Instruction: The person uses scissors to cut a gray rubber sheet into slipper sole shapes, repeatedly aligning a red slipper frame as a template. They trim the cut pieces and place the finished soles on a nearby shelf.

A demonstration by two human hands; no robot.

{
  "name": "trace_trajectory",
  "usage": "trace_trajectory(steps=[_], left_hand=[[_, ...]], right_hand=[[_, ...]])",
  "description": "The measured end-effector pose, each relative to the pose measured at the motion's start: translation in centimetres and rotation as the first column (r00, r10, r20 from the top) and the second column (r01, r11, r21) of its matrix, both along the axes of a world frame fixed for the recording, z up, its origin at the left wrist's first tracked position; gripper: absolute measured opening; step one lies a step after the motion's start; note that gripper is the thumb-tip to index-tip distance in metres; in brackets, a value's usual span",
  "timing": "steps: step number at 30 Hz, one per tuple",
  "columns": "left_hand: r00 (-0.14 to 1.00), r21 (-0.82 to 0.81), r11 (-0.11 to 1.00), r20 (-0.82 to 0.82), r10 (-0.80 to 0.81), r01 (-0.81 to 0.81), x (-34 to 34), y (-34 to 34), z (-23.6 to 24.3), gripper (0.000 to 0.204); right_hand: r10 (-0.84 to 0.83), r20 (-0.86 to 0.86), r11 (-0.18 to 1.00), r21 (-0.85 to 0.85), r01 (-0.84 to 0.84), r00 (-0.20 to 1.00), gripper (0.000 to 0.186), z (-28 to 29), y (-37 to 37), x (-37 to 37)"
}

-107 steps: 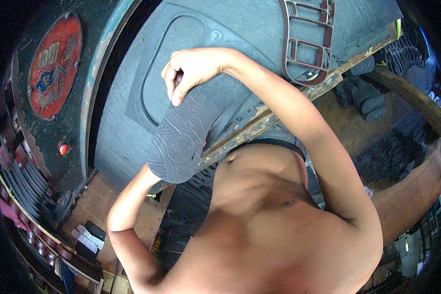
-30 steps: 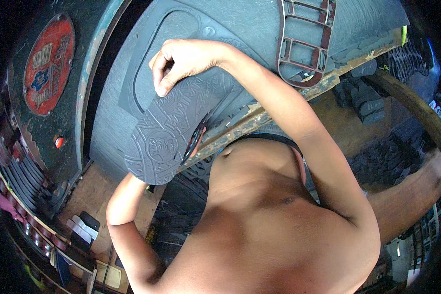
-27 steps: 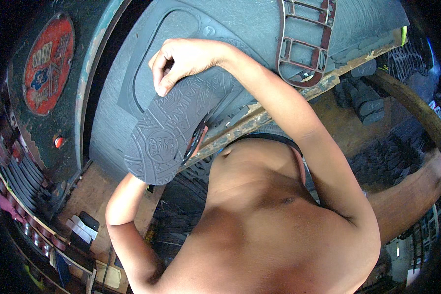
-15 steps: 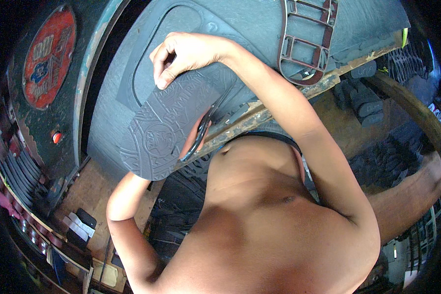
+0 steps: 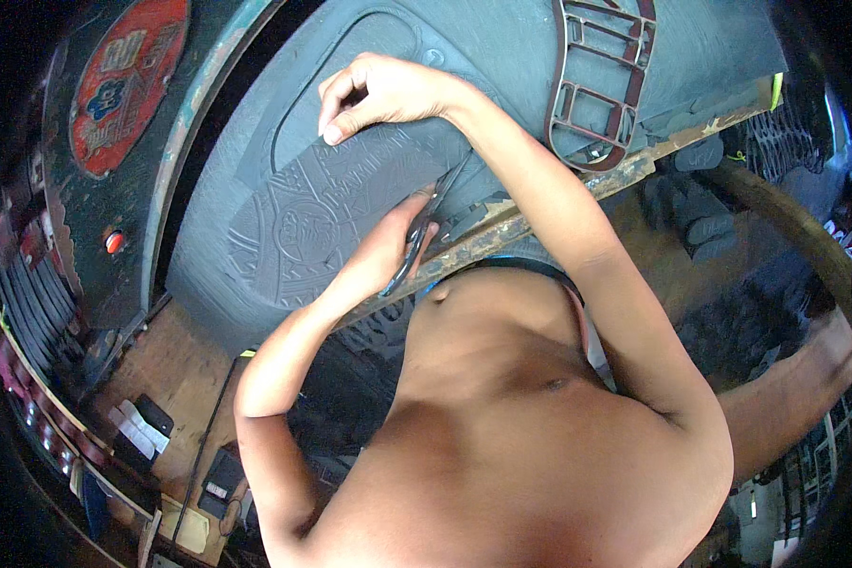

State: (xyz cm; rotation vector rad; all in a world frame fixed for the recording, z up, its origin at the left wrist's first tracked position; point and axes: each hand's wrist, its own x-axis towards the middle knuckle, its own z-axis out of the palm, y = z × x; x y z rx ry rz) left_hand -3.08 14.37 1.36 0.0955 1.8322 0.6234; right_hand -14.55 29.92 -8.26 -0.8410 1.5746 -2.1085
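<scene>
A dark grey rubber shoe sole (image 5: 298, 222) with raised patterns slants across the work surface, its underside relief facing up. At its far edge, my right hand (image 5: 378, 93) is closed, thumb and fingers pinching the rim. My left hand (image 5: 388, 241) is wrapped round a pair of scissors with black handles (image 5: 409, 257), in front of the near edge of the sole. The scissor blades point up and to the right, close to the sole's near right edge; whether they touch it I cannot tell. Behind lies a grey rubber sheet (image 5: 288, 104) with a sole-shaped outline.
A metal cutting die (image 5: 556, 95) with crossbars lies on the right of the blue-grey work surface (image 5: 700, 57). Worn wood (image 5: 634, 170) edges it. At left stands a dark machine with a red oval plate (image 5: 130, 85) and a red button (image 5: 114, 242). Dark sole pieces (image 5: 710, 235) lie below right.
The sole has dropped flatter toward the surface. My left hand, mostly hidden behind it before, now shows in front of it, with the scissors moved right and up. My right hand shifted slightly right.
</scene>
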Motion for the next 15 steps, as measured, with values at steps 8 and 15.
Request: trace_trajectory(steps=[8, 15], left_hand=[[0.645, -0.077, 0.964, -0.729, -0.229, 0.255, 1.5, -7.8, 2.3, 0.059], [0.637, 0.037, 0.939, -0.726, 0.261, -0.342, 4.7, -13.8, 0.2, 0.056]], right_hand=[[0.012, -0.041, 0.944, 0.331, 0.002, 0.999, 0.026, 4.4, -0.3, 0.0], [-0.284, -0.217, 0.893, 0.296, 0.34, 0.934, 0.031, 9.0, -2.7, -1.2]])
